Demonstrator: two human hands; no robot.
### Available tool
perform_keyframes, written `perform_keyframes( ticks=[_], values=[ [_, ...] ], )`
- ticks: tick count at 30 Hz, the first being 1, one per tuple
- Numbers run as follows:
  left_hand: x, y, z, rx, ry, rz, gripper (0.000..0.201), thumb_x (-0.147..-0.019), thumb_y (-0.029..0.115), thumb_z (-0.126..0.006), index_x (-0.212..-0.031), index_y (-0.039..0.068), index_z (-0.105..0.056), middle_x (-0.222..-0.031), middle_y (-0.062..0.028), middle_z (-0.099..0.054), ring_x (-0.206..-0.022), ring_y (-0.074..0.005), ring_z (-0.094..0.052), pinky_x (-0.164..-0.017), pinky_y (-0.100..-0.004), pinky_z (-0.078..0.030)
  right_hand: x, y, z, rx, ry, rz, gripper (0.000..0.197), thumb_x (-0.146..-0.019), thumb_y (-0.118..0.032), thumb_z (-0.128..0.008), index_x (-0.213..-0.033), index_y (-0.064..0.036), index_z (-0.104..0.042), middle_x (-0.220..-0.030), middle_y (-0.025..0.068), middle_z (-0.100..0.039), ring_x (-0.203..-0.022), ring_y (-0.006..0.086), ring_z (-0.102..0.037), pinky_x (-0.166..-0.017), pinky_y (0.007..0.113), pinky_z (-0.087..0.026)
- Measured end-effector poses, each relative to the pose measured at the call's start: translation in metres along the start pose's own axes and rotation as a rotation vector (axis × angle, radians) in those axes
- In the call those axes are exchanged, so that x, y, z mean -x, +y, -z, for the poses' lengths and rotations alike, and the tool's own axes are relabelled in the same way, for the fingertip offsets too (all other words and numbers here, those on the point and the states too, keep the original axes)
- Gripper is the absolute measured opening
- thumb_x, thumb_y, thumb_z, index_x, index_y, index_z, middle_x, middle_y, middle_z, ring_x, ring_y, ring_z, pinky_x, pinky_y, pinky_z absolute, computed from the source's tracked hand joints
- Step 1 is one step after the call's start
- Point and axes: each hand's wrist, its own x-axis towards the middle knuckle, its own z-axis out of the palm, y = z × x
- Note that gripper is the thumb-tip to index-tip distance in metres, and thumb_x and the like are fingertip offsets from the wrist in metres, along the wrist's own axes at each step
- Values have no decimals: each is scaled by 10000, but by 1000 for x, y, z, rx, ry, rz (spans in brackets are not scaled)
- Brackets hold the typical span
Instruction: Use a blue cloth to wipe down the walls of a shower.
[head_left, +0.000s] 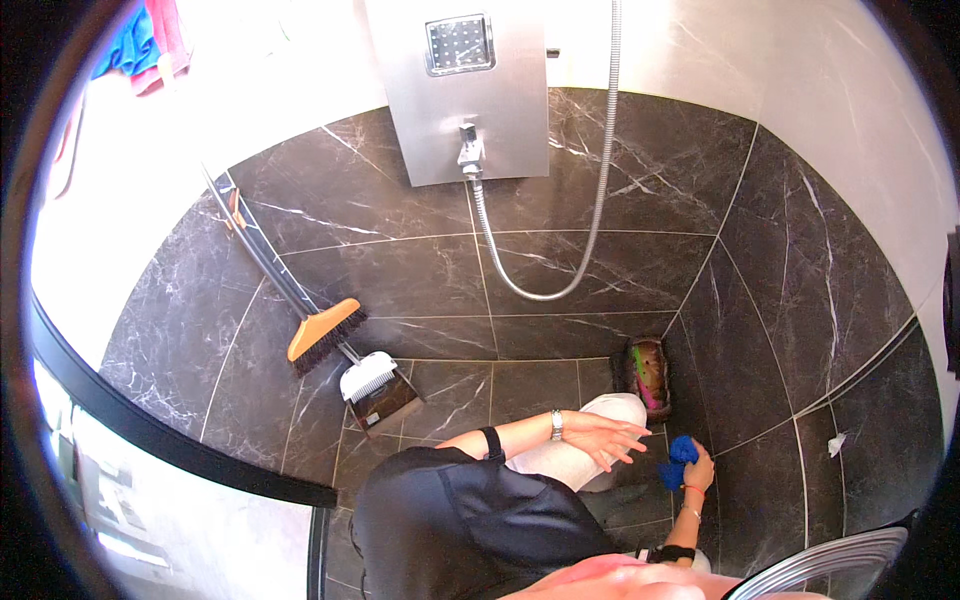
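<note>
My left hand [605,436] lies over my knee in light trousers, fingers stretched out and nothing in them. A silver watch [557,425] is on that wrist. Low at the right-hand wall, my right hand [701,468] is closed round a crumpled blue cloth [677,464], which hangs out toward the left of the fingers. The cloth is close to the dark tiled wall; whether it touches it I cannot tell. Just beyond, in the corner, sits an oblong brown-rimmed thing [648,380] with pink and green inside; its kind is unclear.
A broom [325,332] with an orange head and a dustpan [368,378] lean at the left wall. Ahead hangs a metal shower panel [480,110] with a looping hose [545,297]. A black-framed glass door [190,500] stands at the lower left.
</note>
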Motion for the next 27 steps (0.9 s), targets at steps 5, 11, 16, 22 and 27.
perform_keyframes(
  ticks=[5,11,16,22,27],
  values=[
    [-31,-19,14,-102,134,10,731,-866,413,-475,-1396,232,-7,-1455,-38,-43,-1328,-263,-92,-1031,-455,-179,12,-34,32,-908,353,92,451,-803,-104,-596,-1210,-36,-414,-1107,135,-535,-999,250,-524,-855,335,-403],
    [-73,-20,-30,-312,425,-28,845,-786,536,-533,-1385,128,-98,-1427,-85,-154,-1315,-222,-137,-1041,-482,-147,53,-80,51,-1555,-171,-233,487,-825,-342,-574,-1154,-11,-433,-1069,94,-520,-940,186,-513,-834,322,-411],
    [-79,-7,-59,-81,650,-269,645,-793,399,-608,-1296,103,-334,-1250,-45,-449,-1103,-174,-459,-934,-365,-383,55,-80,15,-898,174,67,388,-879,-301,-491,-1132,-9,-461,-1065,119,-450,-1032,224,-421,-913,339,-318],
    [-45,48,-72,-695,731,-504,512,-816,375,-589,-1196,67,-438,-1051,-67,-563,-898,-148,-555,-793,-320,-473,66,-94,48,-893,60,99,364,-914,-311,-411,-1176,-62,-452,-1084,93,-505,-921,179,-489,-794,310,-402],
    [0,156,-155,-869,987,-896,387,-834,332,-578,-1074,33,-523,-937,-38,-594,-776,-120,-568,-692,-285,-490,61,-71,39,-1048,40,-29,360,-936,-324,-348,-1214,-107,-421,-1084,81,-544,-791,127,-550,-679,257,-443]
  ],
)
